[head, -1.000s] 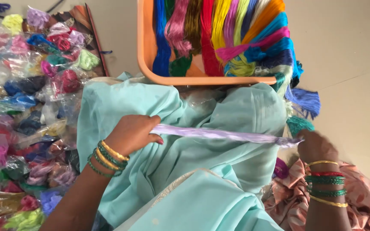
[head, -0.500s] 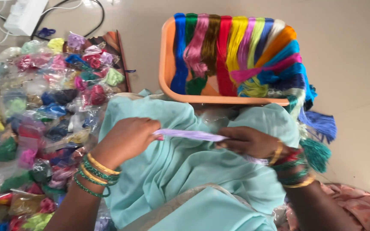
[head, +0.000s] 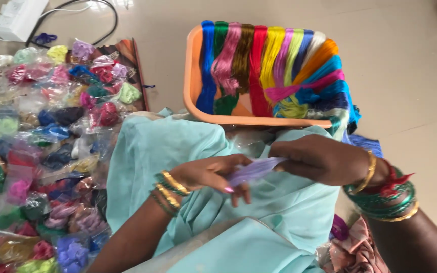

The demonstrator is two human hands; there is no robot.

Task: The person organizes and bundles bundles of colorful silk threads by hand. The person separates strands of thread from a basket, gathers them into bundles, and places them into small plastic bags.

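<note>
A short lilac bundle of thread point(head: 253, 170) runs between both hands above a pale mint cloth point(head: 178, 146) spread over my lap. My left hand point(head: 209, 173), with gold and green bangles at the wrist, pinches the bundle's left end. My right hand point(head: 319, 159), wearing green, red and gold bangles, closes over the right end, so the two hands almost touch. Most of the bundle is hidden inside my fingers.
An orange tray point(head: 194, 76) draped with many coloured thread hanks point(head: 271, 60) sits on the floor just beyond the cloth. Several small plastic packets of coloured thread point(head: 41, 146) cover the floor at left. A white power strip point(head: 18, 17) with cables lies far left. Pink fabric point(head: 352, 250) bunches at lower right.
The lilac thread was stretched long between hands set far apart. My right hand has slid left along it until it sits close beside my left hand, leaving only a short length showing.
</note>
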